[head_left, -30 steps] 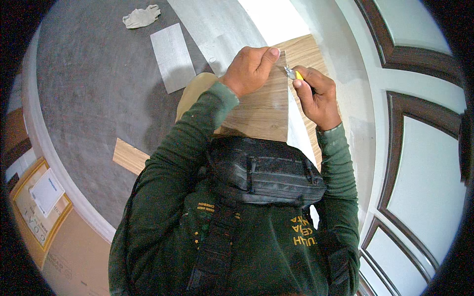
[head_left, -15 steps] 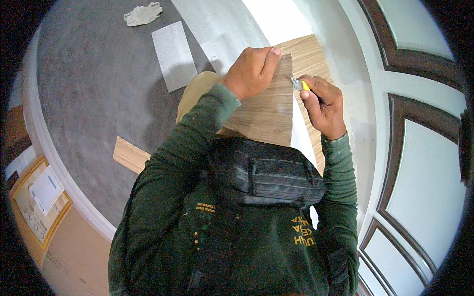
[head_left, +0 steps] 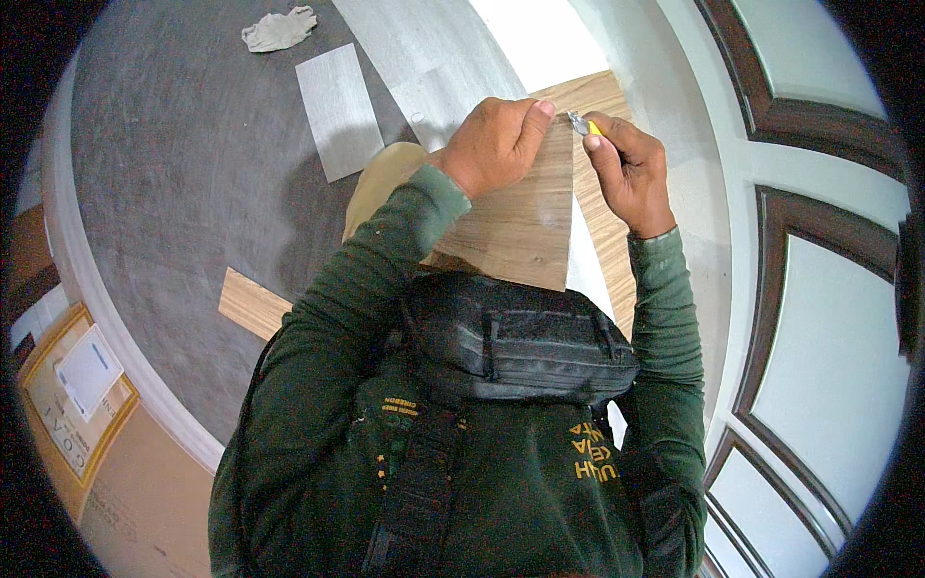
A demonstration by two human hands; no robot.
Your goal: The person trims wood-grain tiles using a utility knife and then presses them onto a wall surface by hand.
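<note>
My left hand [head_left: 496, 144] is closed on the far end of a brown wood-grain plank piece [head_left: 511, 231], its thumb along the top by the corner. The piece's near end reaches the black bag at my chest. In my right hand [head_left: 631, 173] is a utility knife [head_left: 584, 123] with a yellow body, gripped between thumb and fingers. Its metal tip is at the right edge of the piece, close to the far corner. Whether the blade touches the edge, I cannot make out.
Lighter wood-grain planks [head_left: 612, 241] lie under and beyond my right hand. A grey plank offcut [head_left: 339, 111], a small wood-grain offcut [head_left: 252, 302] and a whitish glove or cloth [head_left: 279, 29] lie on the dark floor. Brown-framed white panels [head_left: 829, 318] stand at the right; a cardboard box [head_left: 145, 482] is lower left.
My right hand with the utility knife has moved up along the plank piece's right edge, toward its far corner. My left hand keeps its grip, almost unmoved.
</note>
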